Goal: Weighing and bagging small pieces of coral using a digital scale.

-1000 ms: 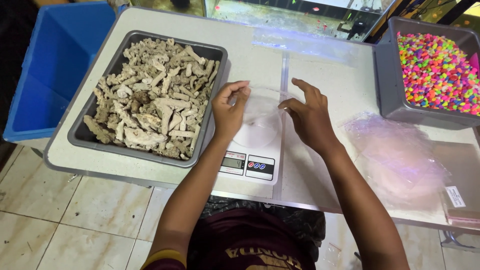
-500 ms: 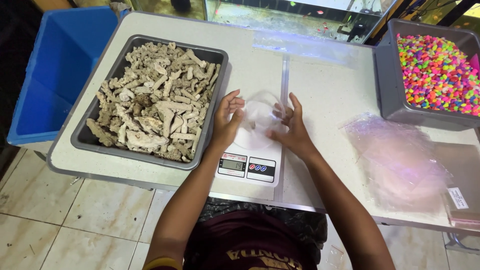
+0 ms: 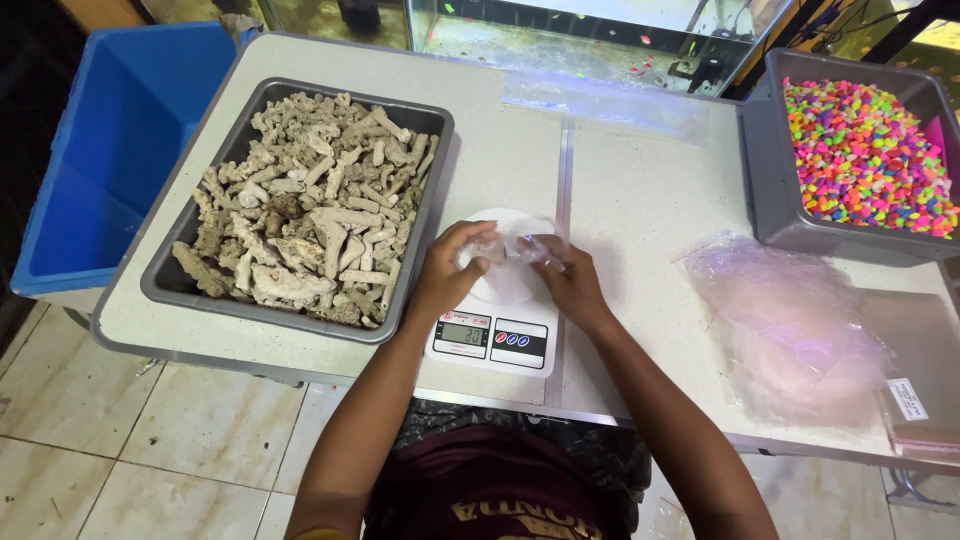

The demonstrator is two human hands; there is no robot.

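Note:
A white kitchen scale (image 3: 495,335) with a round pan sits at the table's front edge. Over its pan, my left hand (image 3: 450,265) and my right hand (image 3: 565,280) are together, both pinching a clear plastic bag (image 3: 510,250) that is crumpled between the fingers. The bag looks empty as far as I can tell. Directly left of the scale stands a grey tray of pale coral rubble (image 3: 300,205), its rim close to my left wrist.
A grey tub of neon coloured gravel (image 3: 865,160) stands at the back right. A heap of clear plastic bags (image 3: 800,325) lies right of the scale. A blue bin (image 3: 110,150) sits off the table's left side. An aquarium (image 3: 590,35) runs along the far edge.
My hands were spread apart on the flat clear bag over the scale. They have drawn together above the pan, and the bag is now bunched between them.

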